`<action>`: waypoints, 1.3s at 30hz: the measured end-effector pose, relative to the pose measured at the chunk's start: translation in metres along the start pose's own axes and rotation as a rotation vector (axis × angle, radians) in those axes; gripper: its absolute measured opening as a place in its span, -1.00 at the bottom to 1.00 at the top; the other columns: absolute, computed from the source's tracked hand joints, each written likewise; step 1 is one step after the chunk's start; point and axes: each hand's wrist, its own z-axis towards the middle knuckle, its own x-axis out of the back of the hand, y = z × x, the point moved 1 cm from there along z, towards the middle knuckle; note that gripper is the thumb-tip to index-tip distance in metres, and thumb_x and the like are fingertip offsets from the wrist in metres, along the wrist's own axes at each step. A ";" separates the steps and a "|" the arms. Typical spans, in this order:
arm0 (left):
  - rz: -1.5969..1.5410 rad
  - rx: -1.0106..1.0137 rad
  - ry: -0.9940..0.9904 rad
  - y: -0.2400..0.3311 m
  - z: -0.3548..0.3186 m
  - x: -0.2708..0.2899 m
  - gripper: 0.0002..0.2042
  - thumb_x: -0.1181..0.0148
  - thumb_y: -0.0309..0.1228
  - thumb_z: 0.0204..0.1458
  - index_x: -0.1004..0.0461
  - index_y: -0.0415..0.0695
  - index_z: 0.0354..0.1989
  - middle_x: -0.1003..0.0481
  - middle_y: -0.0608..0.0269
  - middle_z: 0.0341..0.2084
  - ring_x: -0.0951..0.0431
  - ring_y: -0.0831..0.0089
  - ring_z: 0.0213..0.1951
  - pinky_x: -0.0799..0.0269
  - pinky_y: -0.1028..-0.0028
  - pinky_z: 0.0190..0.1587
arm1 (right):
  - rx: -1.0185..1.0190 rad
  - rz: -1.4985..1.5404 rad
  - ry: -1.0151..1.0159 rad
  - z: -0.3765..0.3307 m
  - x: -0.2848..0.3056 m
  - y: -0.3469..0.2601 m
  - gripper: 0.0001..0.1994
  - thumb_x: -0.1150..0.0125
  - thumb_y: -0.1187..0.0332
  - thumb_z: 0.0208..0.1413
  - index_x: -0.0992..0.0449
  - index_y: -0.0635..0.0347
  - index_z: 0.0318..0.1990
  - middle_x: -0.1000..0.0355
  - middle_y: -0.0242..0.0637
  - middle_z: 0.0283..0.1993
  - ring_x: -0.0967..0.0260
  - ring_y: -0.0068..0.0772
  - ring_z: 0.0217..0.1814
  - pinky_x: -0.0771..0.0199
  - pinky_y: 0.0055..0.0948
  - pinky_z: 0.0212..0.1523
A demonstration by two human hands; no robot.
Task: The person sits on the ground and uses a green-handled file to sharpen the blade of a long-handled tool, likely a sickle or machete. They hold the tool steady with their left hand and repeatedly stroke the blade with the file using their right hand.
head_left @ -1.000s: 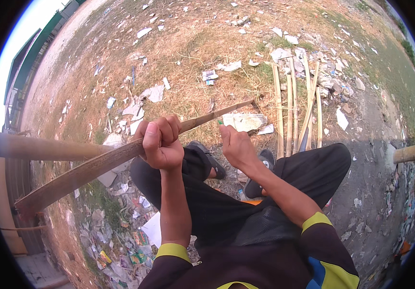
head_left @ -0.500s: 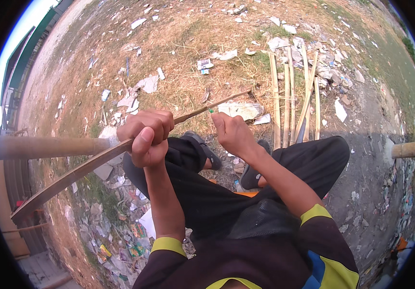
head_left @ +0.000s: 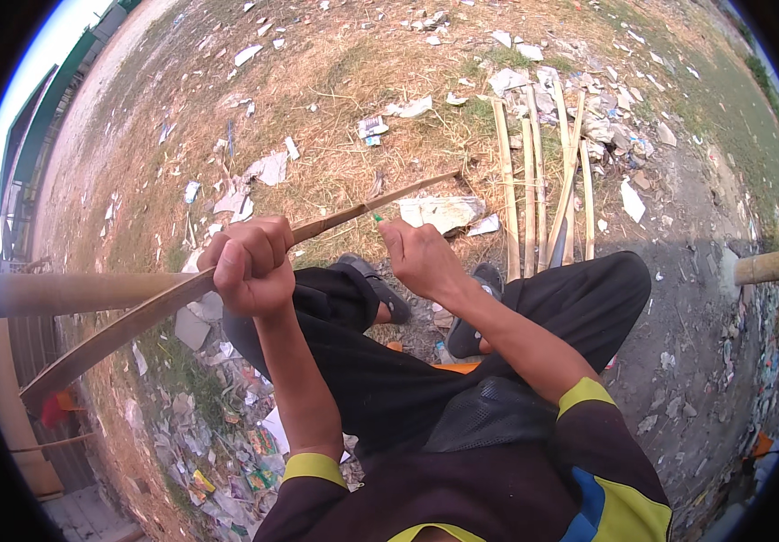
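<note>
The left hand clenches a long, flat, brown wooden strip out in front; the right hand's fingers pinch a small green object. Pale, slender strips lie ahead; what remains undone is unclear.

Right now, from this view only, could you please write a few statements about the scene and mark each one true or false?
1. The left hand grips a long brown strip. True.
2. The right hand lies flat on one knee. False: the right hand is raised, with a small green thing at its fingertips.
3. Several pale strips lie on the ground. True.
4. The trousers are white. False: the trousers are black.
5. Dark footwear is on the feet. True.
</note>
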 end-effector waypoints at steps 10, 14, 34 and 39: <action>0.000 0.007 0.008 0.001 -0.002 0.013 -0.62 0.20 -0.42 0.08 0.10 0.03 -0.77 0.07 0.45 -0.93 0.18 0.61 -0.84 0.16 0.49 -0.73 | -0.007 -0.183 -0.005 0.004 -0.007 0.021 -0.60 0.22 0.19 0.27 -0.46 0.31 -0.37 -0.40 0.09 -0.55 -0.37 0.24 -0.49 -0.39 0.01 -0.40; -0.003 0.027 -0.028 0.002 -0.007 0.015 -0.61 0.19 -0.44 0.05 0.11 0.02 -0.80 0.07 0.45 -0.93 0.17 0.62 -0.85 0.17 0.50 -0.75 | -0.296 -0.219 -0.079 0.004 0.005 0.032 -0.51 0.25 0.13 0.29 -0.46 0.36 -0.46 -0.39 0.19 -0.56 -0.39 0.24 -0.42 -0.35 0.07 -0.28; -0.104 -0.004 -0.073 -0.002 0.003 0.015 -0.66 0.20 -0.49 0.04 0.10 0.00 -0.73 0.07 0.44 -0.91 0.16 0.60 -0.83 0.15 0.47 -0.72 | -0.224 -0.410 0.001 0.020 -0.003 0.136 -0.49 0.29 0.07 0.29 -0.45 0.37 -0.35 -0.41 0.23 -0.54 -0.42 0.27 -0.41 -0.44 0.08 -0.30; -0.058 0.010 0.258 -0.007 0.000 0.021 -0.64 0.19 -0.44 0.11 0.10 0.02 -0.72 0.12 0.45 -0.88 0.21 0.62 -0.79 0.14 0.48 -0.68 | -0.314 -0.434 -0.008 0.028 -0.009 0.107 -0.48 0.28 0.03 0.28 -0.46 0.32 -0.40 -0.43 0.18 -0.54 -0.47 0.17 -0.42 -0.48 0.01 -0.36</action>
